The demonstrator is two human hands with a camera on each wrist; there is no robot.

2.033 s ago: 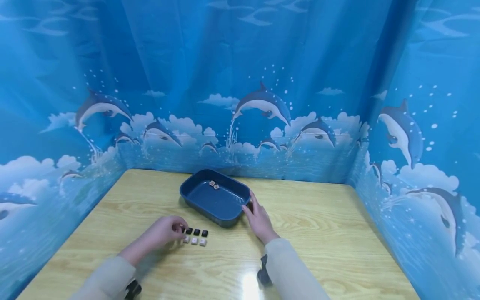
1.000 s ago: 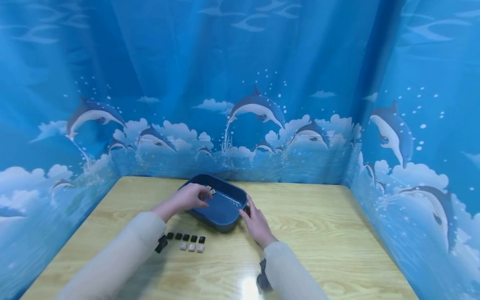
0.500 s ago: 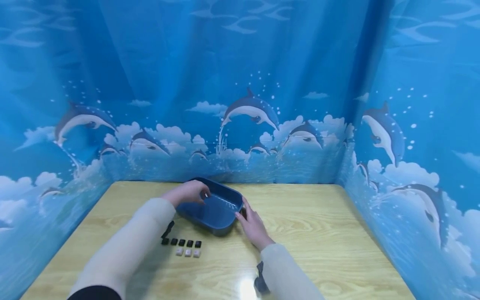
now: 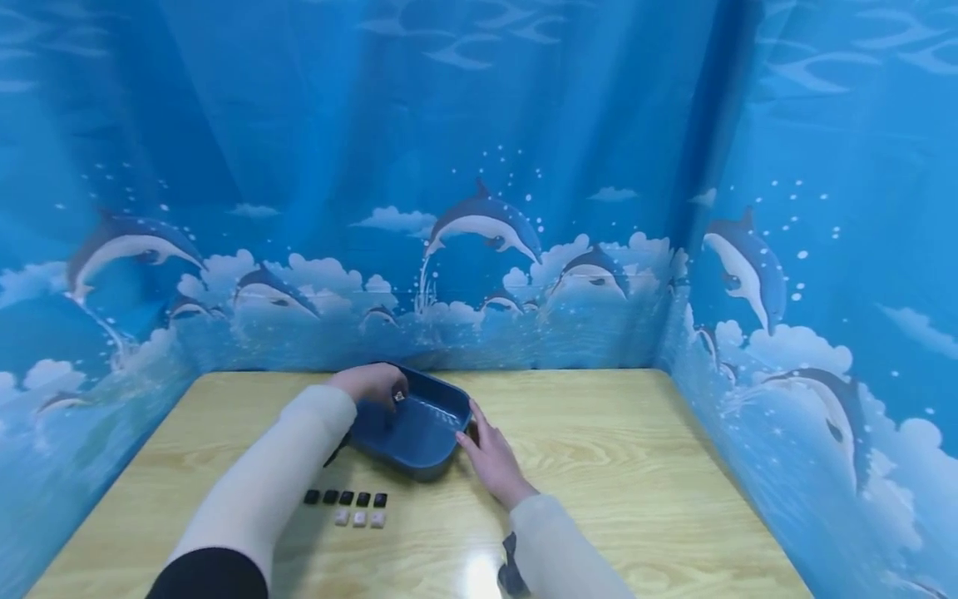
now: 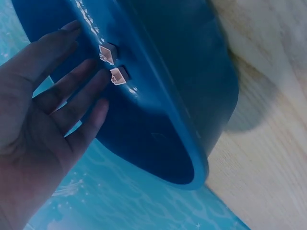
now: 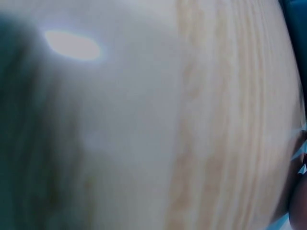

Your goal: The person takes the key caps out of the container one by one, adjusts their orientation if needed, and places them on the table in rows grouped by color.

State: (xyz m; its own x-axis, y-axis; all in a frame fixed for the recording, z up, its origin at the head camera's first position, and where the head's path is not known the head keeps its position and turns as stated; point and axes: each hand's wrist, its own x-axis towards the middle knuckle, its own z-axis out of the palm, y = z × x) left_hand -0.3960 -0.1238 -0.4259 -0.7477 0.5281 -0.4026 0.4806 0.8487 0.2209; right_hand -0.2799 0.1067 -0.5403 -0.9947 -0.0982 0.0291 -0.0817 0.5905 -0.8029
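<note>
A dark blue rectangular basin [image 4: 422,437] stands at the back of the table. Inside it is my left hand [image 4: 374,384], its fingers loosely bent and spread. The left wrist view shows two pale keycaps [image 5: 119,75] lying hollow side up on the basin floor, close to the fingertips; whether a finger touches one I cannot tell. At the basin's right corner, my right hand [image 4: 494,462] holds the rim between thumb and fingers. On the table in front are a row of several black keycaps [image 4: 347,497] and, nearer, three white keycaps [image 4: 360,519].
The wood-grain table [image 4: 636,482] stretches to the right of the basin. A blue curtain [image 4: 569,166] with printed dolphins encloses the back and sides. Mostly blurred tabletop fills the right wrist view.
My left hand has gone from the keycap rows on the table up into the basin, then deeper toward its far left. The right hand keeps its hold. The head view has turned slightly right.
</note>
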